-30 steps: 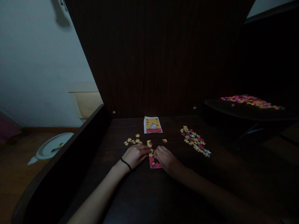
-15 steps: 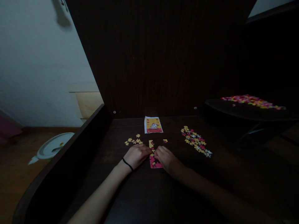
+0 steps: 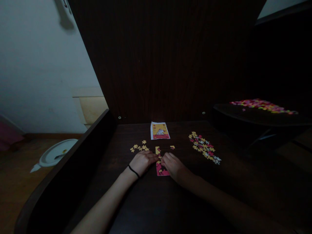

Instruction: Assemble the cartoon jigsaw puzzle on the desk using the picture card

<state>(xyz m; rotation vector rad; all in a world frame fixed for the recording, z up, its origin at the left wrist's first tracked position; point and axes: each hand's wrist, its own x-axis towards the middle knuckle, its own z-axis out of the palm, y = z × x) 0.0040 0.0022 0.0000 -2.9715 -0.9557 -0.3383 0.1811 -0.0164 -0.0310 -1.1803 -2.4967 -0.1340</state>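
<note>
A narrow strip of joined puzzle pieces [image 3: 161, 165], yellow at the top and pink below, lies on the dark wooden table [image 3: 151, 201]. My left hand [image 3: 142, 161], with a black band at the wrist, rests at the strip's left edge with its fingers curled onto it. My right hand [image 3: 172, 164] sits at the right edge, fingertips pressed on the pieces. Both hands' fingertips meet at the strip's middle. A small reference picture [image 3: 159, 130] with a white animal on yellow lies just beyond.
Loose yellow pieces [image 3: 139, 147] lie to the left of the strip, one piece [image 3: 172, 147] to its right. A larger heap of mixed pieces [image 3: 204, 147] lies at the right. A dark raised tray [image 3: 255, 113] holds more coloured pieces [image 3: 262, 105]. A white plate [image 3: 57, 152] lies on the floor.
</note>
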